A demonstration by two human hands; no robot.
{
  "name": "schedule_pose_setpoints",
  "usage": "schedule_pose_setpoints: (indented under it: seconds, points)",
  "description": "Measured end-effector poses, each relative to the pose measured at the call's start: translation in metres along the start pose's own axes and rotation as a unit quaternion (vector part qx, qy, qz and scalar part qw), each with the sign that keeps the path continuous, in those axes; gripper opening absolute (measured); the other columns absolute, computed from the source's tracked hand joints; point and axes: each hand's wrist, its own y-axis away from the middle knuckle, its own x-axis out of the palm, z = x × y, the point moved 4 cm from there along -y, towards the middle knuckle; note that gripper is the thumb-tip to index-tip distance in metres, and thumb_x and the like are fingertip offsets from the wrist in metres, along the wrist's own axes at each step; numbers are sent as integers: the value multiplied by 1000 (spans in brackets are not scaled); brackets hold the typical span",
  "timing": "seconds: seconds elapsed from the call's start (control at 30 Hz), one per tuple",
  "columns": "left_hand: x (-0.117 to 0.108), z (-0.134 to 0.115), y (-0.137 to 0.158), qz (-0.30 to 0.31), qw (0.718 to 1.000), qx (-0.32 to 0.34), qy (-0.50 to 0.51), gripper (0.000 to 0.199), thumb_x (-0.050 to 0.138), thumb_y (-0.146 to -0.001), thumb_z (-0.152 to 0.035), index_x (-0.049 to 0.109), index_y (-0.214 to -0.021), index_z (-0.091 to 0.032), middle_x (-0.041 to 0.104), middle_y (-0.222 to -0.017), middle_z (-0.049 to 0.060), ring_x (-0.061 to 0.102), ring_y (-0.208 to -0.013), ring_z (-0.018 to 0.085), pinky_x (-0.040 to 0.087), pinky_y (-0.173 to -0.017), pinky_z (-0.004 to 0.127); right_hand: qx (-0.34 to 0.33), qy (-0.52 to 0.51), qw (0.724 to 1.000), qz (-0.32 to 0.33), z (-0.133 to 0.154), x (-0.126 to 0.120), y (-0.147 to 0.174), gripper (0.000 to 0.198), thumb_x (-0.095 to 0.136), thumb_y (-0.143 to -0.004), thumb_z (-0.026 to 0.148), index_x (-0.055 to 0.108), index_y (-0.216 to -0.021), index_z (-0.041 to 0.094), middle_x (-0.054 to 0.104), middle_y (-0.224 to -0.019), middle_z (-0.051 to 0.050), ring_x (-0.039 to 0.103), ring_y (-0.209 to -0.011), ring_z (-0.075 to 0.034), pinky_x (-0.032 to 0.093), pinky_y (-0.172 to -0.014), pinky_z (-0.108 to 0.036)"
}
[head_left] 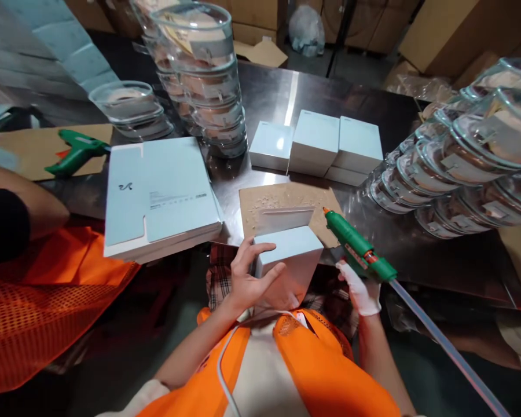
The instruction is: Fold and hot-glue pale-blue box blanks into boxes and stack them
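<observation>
My left hand [248,278] grips a pale blue box [292,252] by its left side, with the thumb and fingers over the top edge. A flap [285,218] stands up at the box's far end. In my right hand [359,289], which wears a white glove, is a green glue gun [358,246]. Its orange nozzle points up and left, just beyond the box's right corner and apart from it. A long, clear glue stick [443,341] runs out of the gun's back end. Under the box's far end lies a piece of cardboard [260,200] with dried bits on it.
A stack of flat box blanks [169,191] lies at the left, near another green glue gun [76,152]. Folded boxes [315,139] stand behind the cardboard. Clear round containers [217,75] are piled at back left and right. Another person's arm [30,197] is at far left.
</observation>
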Motion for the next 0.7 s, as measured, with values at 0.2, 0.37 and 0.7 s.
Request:
schedule_pose_setpoints:
  seconds: [0.2, 0.37, 0.7]
  points:
    - [-4, 11, 3, -3, 1000, -17, 18, 38, 79, -88, -57, 77, -103, -22, 78, -101, 8, 70, -112, 27, 55, -106, 43, 168, -76, 980, 71, -5, 29, -66, 60, 68, -71, 72, 77, -85, 15, 71, -61, -7, 58, -46, -19, 49, -48, -34]
    - [-10, 15, 0, -12, 999, -22, 24, 43, 76, -88, -63, 76, -101, -22, 77, -101, 8, 70, -112, 27, 55, -105, 43, 116, 76, 990, -12, 14, -1, -85, 42, 77, -77, 59, 67, -64, 21, 74, -67, -10, 74, -73, -25, 55, -65, -32]
    - [-2, 23, -3, 1, 993, -36, 109, 52, 73, -87, -71, 68, -105, -22, 71, -127, 14, 68, -128, 33, 54, -107, 43, 12, -196, 944, 266, 81, 88, -43, 63, 100, -58, 55, 76, -104, 20, 81, -100, -4, 76, -93, -24, 63, -89, -39]
